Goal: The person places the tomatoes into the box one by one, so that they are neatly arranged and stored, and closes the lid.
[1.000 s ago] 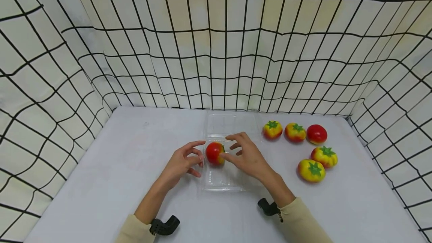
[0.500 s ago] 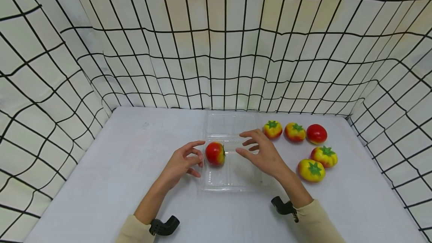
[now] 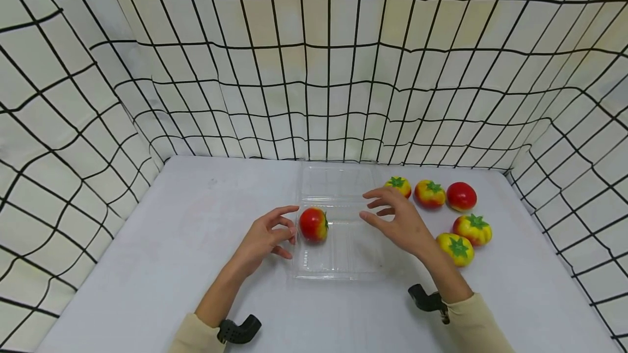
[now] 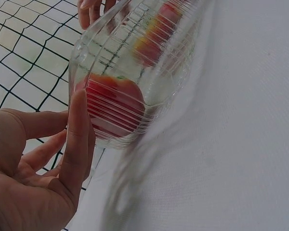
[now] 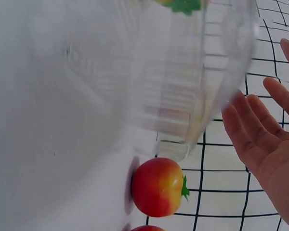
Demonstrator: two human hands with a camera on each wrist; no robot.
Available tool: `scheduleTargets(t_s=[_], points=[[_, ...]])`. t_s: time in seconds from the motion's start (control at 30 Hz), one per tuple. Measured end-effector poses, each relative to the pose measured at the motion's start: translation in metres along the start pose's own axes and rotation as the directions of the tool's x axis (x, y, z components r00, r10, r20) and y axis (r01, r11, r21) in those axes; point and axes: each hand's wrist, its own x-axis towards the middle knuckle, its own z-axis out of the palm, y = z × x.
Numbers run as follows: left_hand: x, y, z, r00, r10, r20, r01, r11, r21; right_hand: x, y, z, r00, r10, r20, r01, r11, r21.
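Note:
A clear plastic clamshell box [image 3: 350, 257] lies unfolded on the table, its lid [image 3: 338, 181] toward the back. One red-and-yellow tomato [image 3: 313, 225] sits in its left part, and shows through the ribbed wall in the left wrist view. At the box's left rim is my left hand [image 3: 260, 237], its fingertips against the clear wall and its fingers loosely bent. My right hand [image 3: 403, 225] hovers over the right side of the box with nothing between its spread fingers. It overlaps the nearest yellow-red tomato [image 3: 399, 184] in the head view.
More tomatoes lie to the right: a yellow-red one [image 3: 429, 194], a plain red one [image 3: 462, 196] and two mostly yellow ones, the nearer tomato [image 3: 456, 248] close by my right forearm. Black netting [image 3: 328, 86] over white sheeting walls the table's back and sides.
My right hand has drawn away from the tomato in the box and moved right toward the loose tomatoes. The tomato stays in the box; my left hand has kept its place.

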Motion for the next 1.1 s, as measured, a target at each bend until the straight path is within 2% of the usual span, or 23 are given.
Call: scheduleTargets(t_s=[0.43, 0.73, 1.1], points=[[0.002, 0.002, -0.001, 1.000, 0.006, 0.004, -0.006, 1.000, 0.008, -0.006, 0.013, -0.025, 0.999, 0.003, -0.033, -0.004, 0.999, -0.032], [0.001, 0.000, -0.002, 1.000, -0.007, 0.011, 0.007, 1.000, -0.001, -0.014, 0.020, -0.033, 0.998, 0.070, -0.008, -0.070, 0.997, -0.025], [0.001, -0.002, -0.002, 1.000, -0.003, 0.015, 0.003, 1.000, -0.023, -0.023, 0.029, -0.049, 0.998, 0.062, 0.011, -0.061, 0.995, -0.083]])
